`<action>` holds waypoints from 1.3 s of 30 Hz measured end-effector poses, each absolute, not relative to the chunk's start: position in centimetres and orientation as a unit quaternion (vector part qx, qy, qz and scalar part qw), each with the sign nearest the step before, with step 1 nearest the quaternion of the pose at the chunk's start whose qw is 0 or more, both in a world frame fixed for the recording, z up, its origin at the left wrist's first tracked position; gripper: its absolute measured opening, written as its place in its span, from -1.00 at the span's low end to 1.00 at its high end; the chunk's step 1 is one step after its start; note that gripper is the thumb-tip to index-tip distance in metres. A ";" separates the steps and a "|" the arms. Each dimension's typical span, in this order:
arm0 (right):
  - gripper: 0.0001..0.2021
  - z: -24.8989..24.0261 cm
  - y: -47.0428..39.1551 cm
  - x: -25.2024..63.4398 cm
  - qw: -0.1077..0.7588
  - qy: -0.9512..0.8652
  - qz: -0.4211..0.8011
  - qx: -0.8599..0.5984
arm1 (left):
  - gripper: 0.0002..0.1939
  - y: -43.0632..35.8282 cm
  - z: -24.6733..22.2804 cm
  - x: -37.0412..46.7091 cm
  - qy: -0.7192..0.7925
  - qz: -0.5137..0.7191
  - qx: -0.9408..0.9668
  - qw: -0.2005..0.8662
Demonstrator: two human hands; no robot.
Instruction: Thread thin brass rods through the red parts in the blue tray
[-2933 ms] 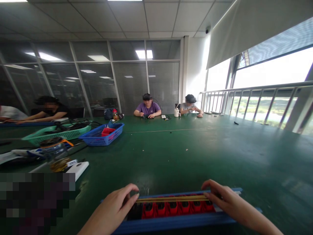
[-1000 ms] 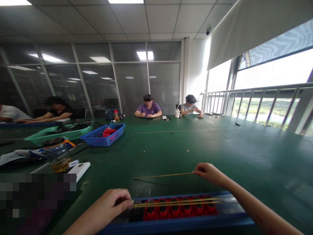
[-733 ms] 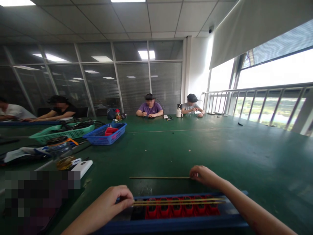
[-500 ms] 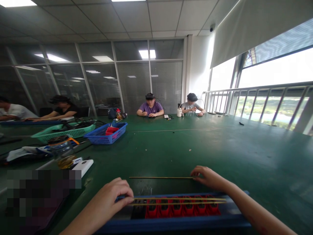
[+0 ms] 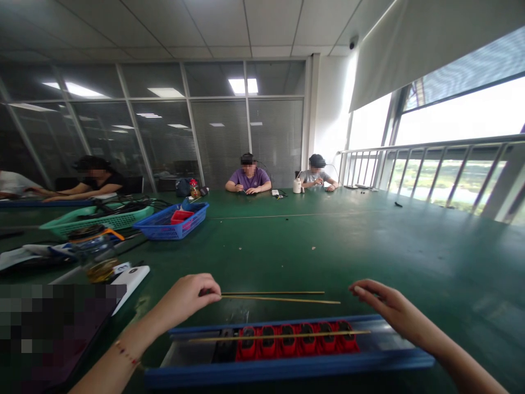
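My left hand (image 5: 196, 294) pinches the left end of a thin wooden stick (image 5: 287, 300) that stretches to the right, low over the table beyond the tray. Just behind it a second thin stick (image 5: 273, 292) lies on the table. Off the right ends of both sticks, my right hand (image 5: 379, 298) is held with its fingers loosely apart and nothing in them. A third stick (image 5: 299, 335) rests lengthwise across the blue-edged tray (image 5: 287, 373). Under it stand several red holders (image 5: 287, 350) with black pieces in them, and a black block (image 5: 223, 345) sits at their left.
To the left are a white device (image 5: 131, 284), a glass jar (image 5: 98, 262) with an orange strap, a blue basket (image 5: 172, 231) and a green basket (image 5: 98, 223) holding cables. Several people sit around the green table (image 5: 369, 235).
My left hand has moved a stick from over the tray to the table beyond it. My right hand has let go of the far stick and moved right.
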State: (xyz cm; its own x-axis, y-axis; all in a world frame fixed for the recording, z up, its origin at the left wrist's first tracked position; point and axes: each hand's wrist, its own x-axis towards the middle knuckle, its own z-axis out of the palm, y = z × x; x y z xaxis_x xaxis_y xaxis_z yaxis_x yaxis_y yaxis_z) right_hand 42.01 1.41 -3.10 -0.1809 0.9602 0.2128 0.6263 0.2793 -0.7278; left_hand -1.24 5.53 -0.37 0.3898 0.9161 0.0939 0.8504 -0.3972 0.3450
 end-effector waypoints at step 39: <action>-0.51 -6.4 7.2 39.5 0.262 -0.700 0.316 -0.585 | -0.68 10.5 -5.8 -3.1 0.526 0.114 0.822 0.187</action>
